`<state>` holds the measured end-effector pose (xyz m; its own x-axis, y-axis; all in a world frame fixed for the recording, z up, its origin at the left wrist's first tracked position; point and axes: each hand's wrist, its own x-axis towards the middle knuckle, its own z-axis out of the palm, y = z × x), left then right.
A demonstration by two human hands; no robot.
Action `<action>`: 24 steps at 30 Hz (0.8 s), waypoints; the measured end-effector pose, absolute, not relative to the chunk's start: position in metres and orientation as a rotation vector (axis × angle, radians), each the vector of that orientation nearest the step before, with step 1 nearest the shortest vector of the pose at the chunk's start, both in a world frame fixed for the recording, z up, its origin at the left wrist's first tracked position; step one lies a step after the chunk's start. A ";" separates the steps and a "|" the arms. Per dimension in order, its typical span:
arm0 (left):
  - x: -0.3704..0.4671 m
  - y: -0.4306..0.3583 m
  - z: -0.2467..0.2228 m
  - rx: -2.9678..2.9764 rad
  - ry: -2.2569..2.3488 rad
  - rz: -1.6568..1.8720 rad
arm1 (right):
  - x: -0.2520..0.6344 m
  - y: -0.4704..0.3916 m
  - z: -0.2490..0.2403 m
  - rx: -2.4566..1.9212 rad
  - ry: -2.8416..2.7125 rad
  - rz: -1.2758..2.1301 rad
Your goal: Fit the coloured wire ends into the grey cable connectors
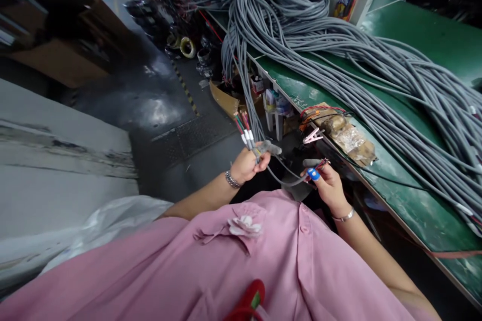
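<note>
My left hand (pixel 251 161) is closed around several grey cables. Their stripped ends (pixel 243 123) stick up past the fist, with coloured wires and white labels. My right hand (pixel 327 183) pinches one grey cable (pixel 283 182) near its end, where short red and dark wires (pixel 322 163) fan out. Blue covering (pixel 313 174) wraps the right thumb, and grey covers show on some fingers of both hands. Between the hands the cable sags in a loop. More grey cables run from the left hand up to the big bundle (pixel 263 15) on the table.
The green table (pixel 399 25) stands at the right, its front edge running diagonally. On it lie a taped brown block (pixel 348 138) and a pink clip (pixel 313 135) by the edge. A cardboard piece (pixel 226 100) and yellow tape roll (pixel 187 47) are below. A pale cabinet (pixel 68 160) is at left.
</note>
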<state>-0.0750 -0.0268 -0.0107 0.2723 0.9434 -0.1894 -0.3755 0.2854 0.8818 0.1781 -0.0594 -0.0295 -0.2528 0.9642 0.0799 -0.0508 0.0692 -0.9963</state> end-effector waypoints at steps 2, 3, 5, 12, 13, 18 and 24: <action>-0.059 -0.027 -0.007 0.868 0.882 1.029 | 0.174 -0.057 -0.022 -0.960 -1.515 1.320; -0.050 -0.026 -0.005 0.894 0.872 1.005 | 0.173 -0.056 -0.019 -0.955 -1.569 1.299; -0.033 -0.026 -0.003 0.947 0.829 0.956 | 0.170 -0.054 -0.011 -0.968 -1.631 1.255; -0.004 -0.030 -0.012 0.923 0.795 0.796 | 0.168 -0.055 -0.002 -1.117 -1.576 1.082; -0.003 -0.032 -0.013 0.922 0.795 0.782 | 0.168 -0.055 -0.003 -1.147 -1.580 1.025; -0.002 -0.041 -0.005 1.047 0.805 0.688 | 0.169 -0.055 -0.010 -1.236 -1.324 1.018; 0.009 -0.049 -0.001 1.266 0.835 0.591 | 0.182 -0.063 -0.012 -1.307 -1.182 1.245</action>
